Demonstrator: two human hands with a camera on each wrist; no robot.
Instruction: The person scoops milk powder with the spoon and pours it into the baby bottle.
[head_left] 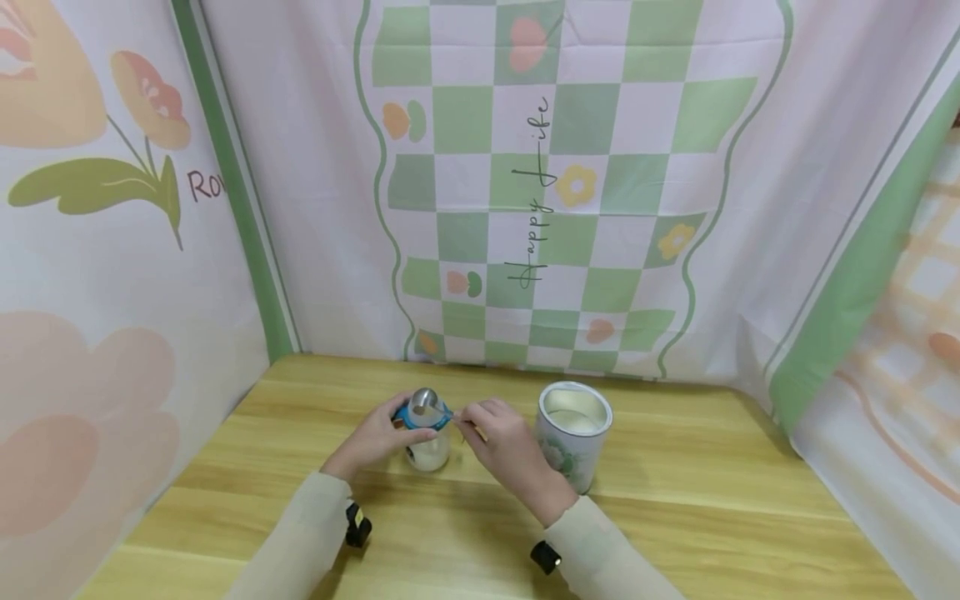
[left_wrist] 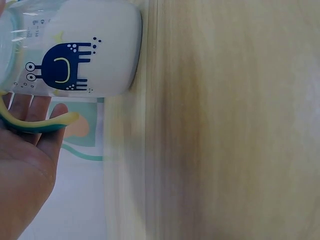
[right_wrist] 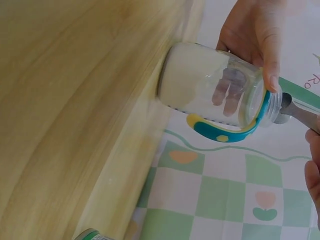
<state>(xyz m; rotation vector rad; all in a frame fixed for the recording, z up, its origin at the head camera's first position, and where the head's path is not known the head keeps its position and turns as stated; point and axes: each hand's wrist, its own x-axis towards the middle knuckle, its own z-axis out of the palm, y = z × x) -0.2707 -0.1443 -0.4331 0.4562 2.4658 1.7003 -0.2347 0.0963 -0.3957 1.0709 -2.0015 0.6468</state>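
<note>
A clear baby bottle [head_left: 429, 454] with a blue-green and yellow handled collar stands upright on the table, partly filled with white powder. A dark blue cartoon animal [left_wrist: 62, 67] is printed on its side. My left hand [head_left: 377, 435] grips the bottle near its neck, with the thumb on the collar [right_wrist: 225, 131] and several fingers behind. My right hand [head_left: 506, 442] pinches the handle of a metal spoon [right_wrist: 302, 115]. The spoon's bowl is at the bottle's open mouth, tilted. Whether any powder is left in the bowl, I cannot tell.
A tall open can [head_left: 562, 450] with a floral print, holding pale powder, stands right of my right hand. The wooden table [head_left: 450, 533] meets a patterned cloth curtain [head_left: 517, 200] at its back edge. More printed cloth [head_left: 90, 333] hangs at the left.
</note>
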